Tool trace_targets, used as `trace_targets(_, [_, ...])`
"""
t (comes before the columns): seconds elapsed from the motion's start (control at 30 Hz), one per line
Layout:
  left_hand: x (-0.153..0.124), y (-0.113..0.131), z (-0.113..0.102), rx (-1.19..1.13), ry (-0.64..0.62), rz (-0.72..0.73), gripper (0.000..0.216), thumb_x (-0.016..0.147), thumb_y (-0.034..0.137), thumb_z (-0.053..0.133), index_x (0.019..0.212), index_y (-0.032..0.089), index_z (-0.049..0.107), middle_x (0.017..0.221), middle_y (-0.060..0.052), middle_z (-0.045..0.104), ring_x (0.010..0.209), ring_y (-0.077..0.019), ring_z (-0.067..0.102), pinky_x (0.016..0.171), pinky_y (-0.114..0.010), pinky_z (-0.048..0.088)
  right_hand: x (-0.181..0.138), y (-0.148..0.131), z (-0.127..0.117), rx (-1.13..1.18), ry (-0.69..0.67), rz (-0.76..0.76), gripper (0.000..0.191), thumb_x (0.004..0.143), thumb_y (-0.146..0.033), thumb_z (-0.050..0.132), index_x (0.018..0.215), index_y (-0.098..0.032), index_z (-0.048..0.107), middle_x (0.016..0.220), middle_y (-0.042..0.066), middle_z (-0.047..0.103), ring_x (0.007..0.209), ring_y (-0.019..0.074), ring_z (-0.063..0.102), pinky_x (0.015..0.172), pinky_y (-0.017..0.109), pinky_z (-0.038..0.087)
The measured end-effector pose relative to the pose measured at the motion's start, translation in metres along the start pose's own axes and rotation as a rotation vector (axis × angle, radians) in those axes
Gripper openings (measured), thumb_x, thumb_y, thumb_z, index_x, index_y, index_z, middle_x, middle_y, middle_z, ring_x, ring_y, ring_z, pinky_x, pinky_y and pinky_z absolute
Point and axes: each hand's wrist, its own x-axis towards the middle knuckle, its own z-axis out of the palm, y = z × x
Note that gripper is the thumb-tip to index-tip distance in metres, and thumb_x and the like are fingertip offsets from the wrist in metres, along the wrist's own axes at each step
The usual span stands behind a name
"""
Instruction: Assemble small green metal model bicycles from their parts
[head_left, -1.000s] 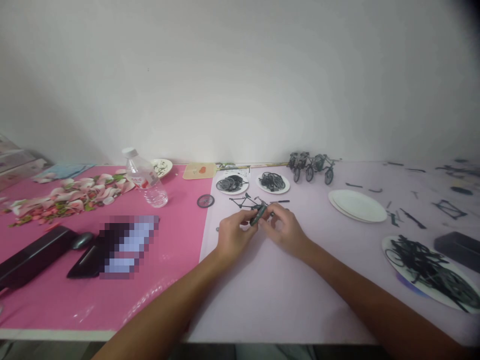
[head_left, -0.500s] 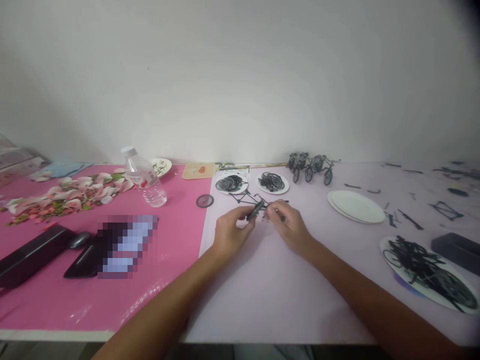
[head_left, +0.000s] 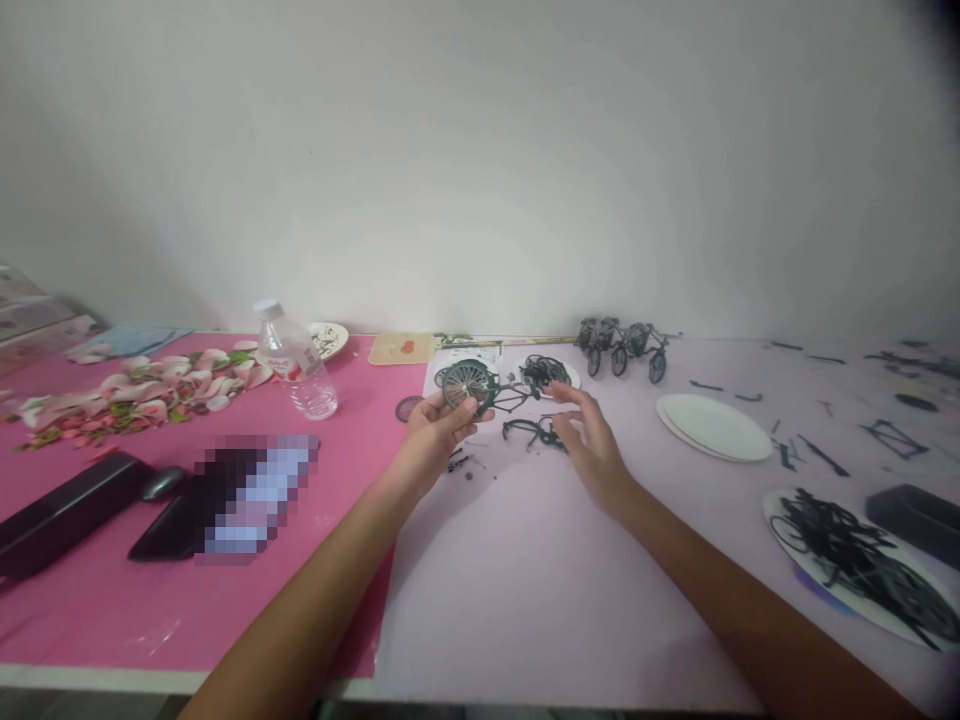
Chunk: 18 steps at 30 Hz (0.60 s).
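Note:
My left hand (head_left: pixel 429 432) grips a small dark green model bicycle wheel (head_left: pixel 467 384), raised a little above the table and joined to a thin bicycle frame (head_left: pixel 514 396) that runs to the right. My right hand (head_left: pixel 592 437) rests on the pale lilac mat with its fingers spread, the fingertips next to a dark bicycle part (head_left: pixel 534 431) lying flat. Tiny loose bits (head_left: pixel 459 464) lie below my left hand.
Two small plates of dark parts (head_left: pixel 546 370) sit behind my hands, finished model bicycles (head_left: pixel 622 343) further back. An empty white plate (head_left: pixel 714 426) and a plate of black pieces (head_left: pixel 862 560) lie right. Left: water bottle (head_left: pixel 295 361), flowers (head_left: pixel 135 385), loose wheel (head_left: pixel 409 408), black case (head_left: pixel 64 510).
My left hand has lifted and turned the piece so the spoked wheel faces me. My right hand let go, opened and moved to the part lying on the mat.

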Motion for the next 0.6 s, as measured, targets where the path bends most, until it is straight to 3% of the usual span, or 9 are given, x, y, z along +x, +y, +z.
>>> trace_targets(0.17, [-0.002,-0.01,0.005,-0.025,-0.043,-0.105,0.043,0.073,0.043,0.092,0.101,0.017,0.072,0.111,-0.011,0.076,0.1,-0.0234,0.078,0.073,-0.023,0.053,-0.006,0.001,0.007,-0.034,-0.042,0.005,0.048,0.1,-0.048,0.061,0.144,-0.032,0.055,0.137,0.009,0.063,0.108,0.0251,0.064,0.099,0.043,0.052])
trace_targets(0.37, [-0.002,-0.019,0.006,0.05,-0.045,-0.073,0.045,0.073,0.042,0.091,0.107,0.018,0.073,0.111,-0.01,0.078,0.102,-0.0236,0.078,0.078,-0.026,0.054,-0.004,0.002,0.01,-0.005,-0.012,0.006,0.024,0.101,-0.046,0.061,0.104,-0.025,0.071,0.099,0.005,0.071,0.091,0.0227,0.067,0.089,0.038,0.055])
trace_targets(0.6, [0.001,-0.022,0.004,0.147,0.008,-0.04,0.05,0.073,0.045,0.091,0.112,0.017,0.075,0.114,-0.013,0.079,0.105,-0.0243,0.076,0.081,-0.028,0.055,-0.003,0.003,0.013,0.079,0.003,0.085,0.028,0.1,-0.049,0.062,0.102,-0.023,0.071,0.093,0.005,0.073,0.087,0.022,0.069,0.085,0.036,0.055])
